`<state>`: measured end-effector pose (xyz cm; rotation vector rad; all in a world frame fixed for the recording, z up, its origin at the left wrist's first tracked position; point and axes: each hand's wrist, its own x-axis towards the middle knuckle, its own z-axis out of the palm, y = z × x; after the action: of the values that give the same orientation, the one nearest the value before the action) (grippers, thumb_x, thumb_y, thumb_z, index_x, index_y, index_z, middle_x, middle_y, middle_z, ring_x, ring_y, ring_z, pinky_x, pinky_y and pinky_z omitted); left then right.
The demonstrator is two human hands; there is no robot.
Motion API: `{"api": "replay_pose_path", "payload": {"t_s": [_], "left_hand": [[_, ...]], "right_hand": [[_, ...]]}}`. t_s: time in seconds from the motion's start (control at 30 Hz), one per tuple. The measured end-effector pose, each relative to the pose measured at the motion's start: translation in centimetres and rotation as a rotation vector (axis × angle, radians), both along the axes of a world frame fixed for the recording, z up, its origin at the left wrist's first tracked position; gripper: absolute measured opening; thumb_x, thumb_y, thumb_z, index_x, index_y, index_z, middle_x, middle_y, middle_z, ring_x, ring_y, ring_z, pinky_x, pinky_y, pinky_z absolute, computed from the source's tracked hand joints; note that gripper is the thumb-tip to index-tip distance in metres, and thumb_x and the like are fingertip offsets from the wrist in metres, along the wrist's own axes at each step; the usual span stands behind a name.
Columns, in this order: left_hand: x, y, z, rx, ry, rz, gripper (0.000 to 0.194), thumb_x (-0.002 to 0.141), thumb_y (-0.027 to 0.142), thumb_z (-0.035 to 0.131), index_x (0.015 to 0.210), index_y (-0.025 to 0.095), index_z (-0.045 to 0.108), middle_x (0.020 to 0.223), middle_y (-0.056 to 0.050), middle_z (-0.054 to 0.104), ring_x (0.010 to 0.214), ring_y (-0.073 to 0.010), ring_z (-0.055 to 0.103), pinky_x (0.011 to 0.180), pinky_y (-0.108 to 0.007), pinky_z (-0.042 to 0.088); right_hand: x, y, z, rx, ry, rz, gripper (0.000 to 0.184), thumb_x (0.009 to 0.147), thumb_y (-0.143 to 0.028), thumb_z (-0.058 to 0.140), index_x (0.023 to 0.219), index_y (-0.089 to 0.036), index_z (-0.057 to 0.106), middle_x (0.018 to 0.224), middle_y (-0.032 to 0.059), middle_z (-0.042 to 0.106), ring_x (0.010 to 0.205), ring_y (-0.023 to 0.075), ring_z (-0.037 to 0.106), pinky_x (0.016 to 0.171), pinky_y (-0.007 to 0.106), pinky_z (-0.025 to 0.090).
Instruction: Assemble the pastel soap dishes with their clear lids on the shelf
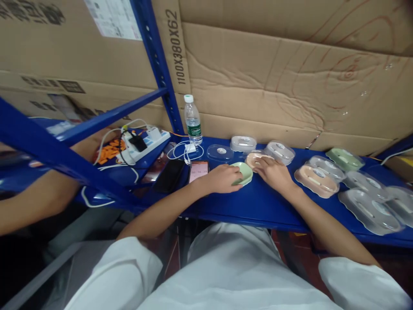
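My left hand point(225, 178) is closed on the near-left rim of a light green oval dish point(247, 173), which is tilted just above or on the blue table. My right hand point(274, 172) bends its fingers over a peach oval dish point(252, 160) right behind the green one. The fingers cover part of that dish, so its inside is mostly hidden. A clear oval lid point(213, 152) lies to the left. Behind my hands sit a white lidded dish point(241, 143) and a grey lidded dish point(280, 151).
At right stand several lidded dishes, among them a peach one point(314, 181) and a green one point(346, 159). A water bottle point(192, 120), a lit phone point(199, 168) and a power strip point(145, 144) lie leftward. A blue post point(156, 56) and another person's arm point(61, 189) are at left.
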<state>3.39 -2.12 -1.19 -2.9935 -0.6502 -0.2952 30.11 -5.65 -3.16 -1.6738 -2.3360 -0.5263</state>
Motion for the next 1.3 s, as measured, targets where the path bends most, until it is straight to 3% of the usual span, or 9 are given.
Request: {"api": "replay_pose_path", "payload": {"t_s": [0.23,0.4,0.6,0.8,0.93,1.13,1.23,1.3], "left_hand": [[0.4,0.4,-0.9,-0.027,-0.069,0.023,0.026,0.100,0.027,0.058,0.118,0.017,0.073,0.117,-0.013,0.076,0.108,-0.0291,0.074,0.100,-0.041,0.052],[0.5,0.6,-1.4,-0.125,-0.126,-0.062,0.032,0.099,0.037,0.066,0.127,0.020,0.070,0.127,-0.012,0.076,0.118,-0.0310,0.072,0.107,-0.043,0.051],[-0.7,1.7,-0.3,-0.394,-0.386,-0.070,0.030,0.104,0.044,0.061,0.124,0.024,0.068,0.124,-0.006,0.079,0.113,-0.0249,0.074,0.101,-0.036,0.055],[-1.6,3.4,0.1,-0.255,-0.555,0.035,0.031,0.104,0.049,0.061,0.121,0.024,0.070,0.122,-0.006,0.079,0.113,-0.0254,0.073,0.104,-0.039,0.054],[-1.9,5.0,-1.0,-0.067,-0.390,0.064,0.030,0.106,0.042,0.056,0.121,0.022,0.072,0.125,-0.010,0.079,0.125,-0.0302,0.070,0.112,-0.047,0.047],[-1.7,6.0,-2.4,-0.060,-0.246,0.018,0.030,0.102,0.039,0.061,0.125,0.024,0.073,0.129,-0.009,0.077,0.123,-0.0305,0.071,0.109,-0.047,0.047],[-1.5,5.8,-2.4,-0.058,-0.243,0.018,0.032,0.103,0.042,0.059,0.127,0.024,0.072,0.131,-0.010,0.076,0.126,-0.0307,0.069,0.111,-0.047,0.046],[-1.5,5.7,-2.4,-0.060,-0.240,0.026,0.032,0.105,0.042,0.056,0.125,0.023,0.072,0.129,-0.011,0.076,0.125,-0.0311,0.068,0.110,-0.048,0.046]], "right_hand": [[0.3,0.3,-0.5,-0.090,0.007,-0.054,0.038,0.109,-0.037,0.054,0.133,-0.010,0.068,0.125,0.0235,0.077,0.112,0.0371,0.075,0.094,0.045,0.056],[1.2,1.0,-0.4,-0.182,0.048,0.031,0.042,0.109,-0.026,0.049,0.147,-0.016,0.064,0.143,0.0200,0.072,0.130,0.0382,0.068,0.109,0.054,0.052],[2.3,1.0,0.2,-0.227,0.242,0.131,0.043,0.111,-0.030,0.044,0.149,-0.021,0.062,0.152,0.0153,0.066,0.138,0.0348,0.063,0.113,0.055,0.050],[2.9,0.8,1.5,-0.047,0.420,0.065,0.050,0.115,-0.041,0.034,0.152,-0.019,0.059,0.141,0.0167,0.073,0.128,0.0337,0.068,0.112,0.051,0.051],[3.0,0.7,2.0,0.026,0.581,0.065,0.053,0.115,-0.048,0.034,0.149,-0.019,0.061,0.143,0.0152,0.072,0.129,0.0316,0.068,0.113,0.048,0.052],[3.4,1.4,2.9,-0.046,0.551,0.065,0.047,0.112,-0.049,0.042,0.136,-0.021,0.071,0.134,0.0110,0.077,0.121,0.0282,0.071,0.104,0.042,0.056],[5.0,2.9,4.2,-0.097,0.415,-0.116,0.047,0.113,-0.043,0.035,0.142,-0.023,0.067,0.144,0.0101,0.072,0.132,0.0260,0.066,0.111,0.040,0.051],[6.5,4.2,5.0,-0.141,0.316,-0.277,0.048,0.110,-0.042,0.043,0.150,-0.022,0.062,0.152,0.0134,0.066,0.140,0.0312,0.060,0.119,0.046,0.045]]}}
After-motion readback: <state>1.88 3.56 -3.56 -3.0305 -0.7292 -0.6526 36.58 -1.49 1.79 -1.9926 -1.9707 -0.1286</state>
